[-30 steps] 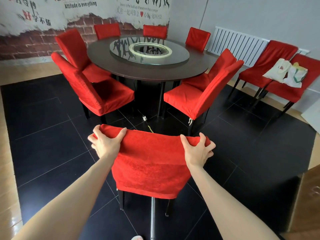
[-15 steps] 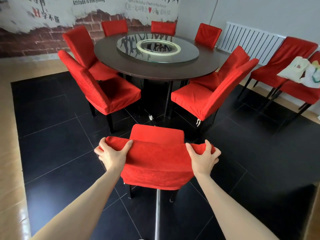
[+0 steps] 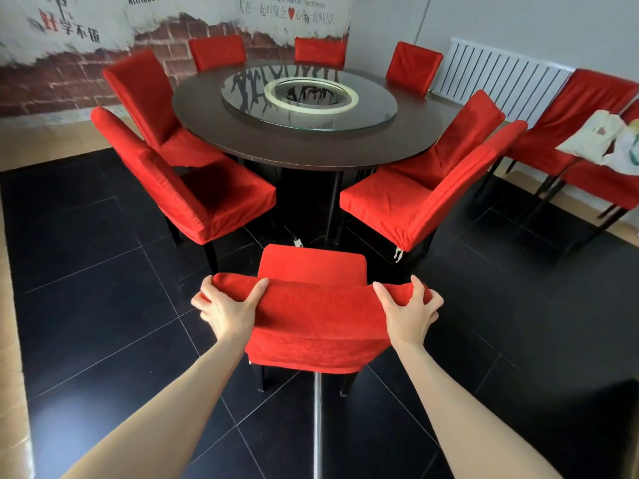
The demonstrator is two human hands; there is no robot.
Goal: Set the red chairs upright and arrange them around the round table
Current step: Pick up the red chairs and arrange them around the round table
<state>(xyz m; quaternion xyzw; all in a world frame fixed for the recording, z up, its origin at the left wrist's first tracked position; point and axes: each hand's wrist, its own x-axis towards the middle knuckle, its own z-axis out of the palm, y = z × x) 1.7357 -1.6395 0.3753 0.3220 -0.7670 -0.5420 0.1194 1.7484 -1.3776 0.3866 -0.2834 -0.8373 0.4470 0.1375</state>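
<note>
A red chair (image 3: 313,326) stands upright right in front of me, its seat pointing at the round dark table (image 3: 242,140). My left hand (image 3: 228,305) grips the left end of its backrest top, and my right hand (image 3: 408,309) grips the right end. Several more red chairs ring the table, the nearest being a left chair (image 3: 193,195) and a right chair (image 3: 425,198). A gap lies between those two, just beyond my chair's seat.
A glass turntable (image 3: 311,98) sits on the table. Two more red chairs (image 3: 567,133) stand by the right wall under a white radiator (image 3: 498,74), with cloth bags (image 3: 598,140) on them. The floor is black tile with a wooden border.
The chair has moved forward towards the table with both hands on its backrest, and its seat has come into view. The table and side chairs appear closer.
</note>
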